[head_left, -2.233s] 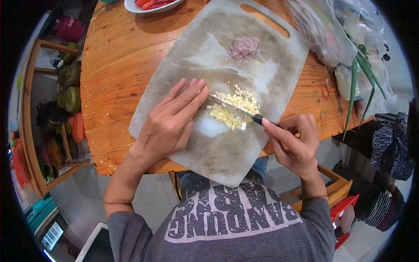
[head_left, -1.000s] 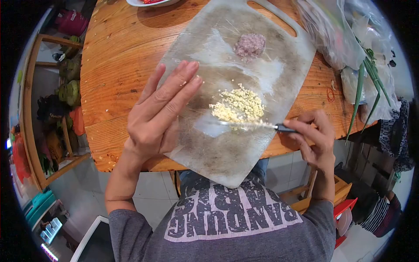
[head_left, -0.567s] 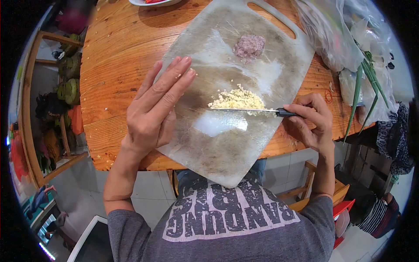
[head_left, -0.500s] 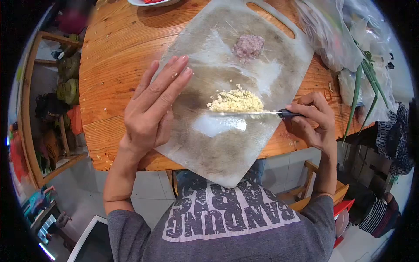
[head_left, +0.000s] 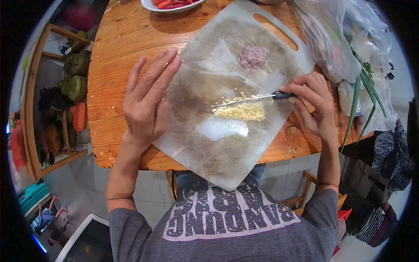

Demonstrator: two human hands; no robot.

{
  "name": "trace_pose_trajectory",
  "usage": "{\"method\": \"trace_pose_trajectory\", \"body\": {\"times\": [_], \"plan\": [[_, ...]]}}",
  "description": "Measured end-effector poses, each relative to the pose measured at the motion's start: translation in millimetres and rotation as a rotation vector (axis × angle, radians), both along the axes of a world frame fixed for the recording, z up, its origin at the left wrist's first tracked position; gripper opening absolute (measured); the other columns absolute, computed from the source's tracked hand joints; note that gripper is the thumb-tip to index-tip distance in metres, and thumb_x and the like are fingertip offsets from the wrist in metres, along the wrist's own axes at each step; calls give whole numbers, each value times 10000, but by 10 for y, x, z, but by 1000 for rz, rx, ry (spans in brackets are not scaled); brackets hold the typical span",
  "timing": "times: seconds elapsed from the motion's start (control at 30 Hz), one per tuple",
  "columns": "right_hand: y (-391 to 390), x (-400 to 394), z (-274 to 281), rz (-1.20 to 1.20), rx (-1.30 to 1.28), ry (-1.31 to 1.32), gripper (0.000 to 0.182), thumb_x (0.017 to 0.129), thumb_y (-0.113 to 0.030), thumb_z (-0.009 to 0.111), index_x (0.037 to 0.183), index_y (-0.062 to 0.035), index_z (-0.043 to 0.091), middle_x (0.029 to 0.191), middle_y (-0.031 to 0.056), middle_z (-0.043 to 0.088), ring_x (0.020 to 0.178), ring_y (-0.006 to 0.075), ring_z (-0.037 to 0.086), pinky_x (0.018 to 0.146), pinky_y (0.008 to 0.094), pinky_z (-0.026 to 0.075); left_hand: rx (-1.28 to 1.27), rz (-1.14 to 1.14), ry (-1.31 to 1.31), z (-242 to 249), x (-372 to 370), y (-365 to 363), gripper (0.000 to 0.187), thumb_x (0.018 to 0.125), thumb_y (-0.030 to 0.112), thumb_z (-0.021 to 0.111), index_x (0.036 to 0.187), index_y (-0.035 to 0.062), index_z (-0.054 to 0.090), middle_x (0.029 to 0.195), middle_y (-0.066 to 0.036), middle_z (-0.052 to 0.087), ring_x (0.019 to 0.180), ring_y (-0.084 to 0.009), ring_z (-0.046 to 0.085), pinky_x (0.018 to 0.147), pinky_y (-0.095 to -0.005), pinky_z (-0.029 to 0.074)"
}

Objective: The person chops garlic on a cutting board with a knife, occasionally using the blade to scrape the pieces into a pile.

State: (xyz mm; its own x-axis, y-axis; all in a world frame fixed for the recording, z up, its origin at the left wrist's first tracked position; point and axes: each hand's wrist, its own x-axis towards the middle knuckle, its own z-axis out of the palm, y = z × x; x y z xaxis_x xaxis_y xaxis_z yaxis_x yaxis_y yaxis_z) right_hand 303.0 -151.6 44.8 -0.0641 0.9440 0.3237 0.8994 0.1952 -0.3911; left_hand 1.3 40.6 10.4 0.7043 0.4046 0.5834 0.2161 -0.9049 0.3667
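Note:
My right hand (head_left: pixel 315 104) grips the black handle of a knife (head_left: pixel 245 101), whose thin blade points left across a pile of finely chopped pale-yellow bits, perhaps garlic (head_left: pixel 242 112). Most of the pile lies on my side of the blade, with some crumbs beyond it. My left hand (head_left: pixel 150 94) is raised near the left edge of the worn cutting board (head_left: pixel 209 153), fingers stretched out, holding nothing; small bits cling to its fingertips. Farther up the board sits a mound of minced pinkish-purple stuff, like shallot (head_left: pixel 253 57).
A white dish of red chillies (head_left: pixel 172 5) stands at the table's far edge. Plastic bags (head_left: pixel 325 39) and long green leaves (head_left: pixel 364 87) lie at the right. The board's near corner overhangs the wooden table (head_left: pixel 118 74). A wooden shelf (head_left: pixel 32 105) stands at left.
The knife has moved away from me, from the pile's near edge to over its far part, and its blade is now tilted. My left hand stays raised, turned slightly.

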Motion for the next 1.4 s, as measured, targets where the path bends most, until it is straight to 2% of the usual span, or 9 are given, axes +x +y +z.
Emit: {"method": "trace_pose_trajectory", "body": {"times": [0.07,0.27,0.47,0.57,0.67,0.87,1.0,1.1,1.4], "plan": [[151,40,-26,40,34,-55,276,789,-50,723,1062,-90,733,1036,50,675,915,251,591,889,373,401,6,-2,7,-5,-11,14,586,766,-69,507,1330,11,645,1356,-157,644,1306,-290,591,1177,-461,311],[286,133,-234,-59,83,-45,266,812,-41,715,1073,-86,733,1046,55,675,984,259,598,918,377,402,0,-39,64,16,3,-37,600,745,-68,533,1326,25,649,1373,-146,632,1311,-280,588,1204,-467,266],[42,100,-264,-62,-11,16,282,797,-25,722,1072,-85,737,1036,80,671,977,278,591,893,393,429,0,-51,76,-14,22,-72,615,725,-78,551,1322,28,651,1375,-140,632,1306,-280,593,1211,-480,251],[-79,108,-238,-111,16,-34,292,790,-30,730,1078,-77,737,1027,85,667,984,286,585,897,401,429,-7,-61,82,-9,38,-93,614,727,-82,552,1322,31,652,1377,-139,631,1307,-279,592,1213,-480,243],[-133,-43,-31,-114,67,-106,315,769,-24,746,1081,-67,742,978,89,664,909,281,600,828,383,460,-4,-66,88,-7,67,-106,611,732,-86,548,1322,35,652,1381,-139,627,1308,-280,591,1215,-478,237],[-471,-757,137,-307,37,109,359,739,37,771,1091,-33,751,891,109,654,716,235,616,595,320,484,-4,-12,83,-15,47,-66,617,736,-93,531,1329,34,645,1383,-140,624,1308,-283,589,1216,-490,221],[-661,-1220,10,-508,-38,279,358,770,66,765,1117,-24,746,900,121,656,738,227,639,617,304,508,-39,-20,76,-9,40,-95,627,732,-93,524,1335,33,641,1382,-141,624,1316,-282,582,1217,-500,209],[-652,-1476,-74,-568,-14,323,366,769,65,761,1123,-27,745,907,117,660,750,231,651,632,304,520,-67,-62,99,51,30,-134,630,729,-92,522,1335,32,641,1381,-143,624,1319,-284,578,1216,-500,209],[-806,-1315,-329,-654,67,165,356,751,61,774,1092,-40,759,887,105,667,756,229,649,618,310,512,-19,-65,108,-132,137,-207,631,750,-91,558,1358,62,628,1408,-110,609,1342,-280,554,1213,-494,231]]}}
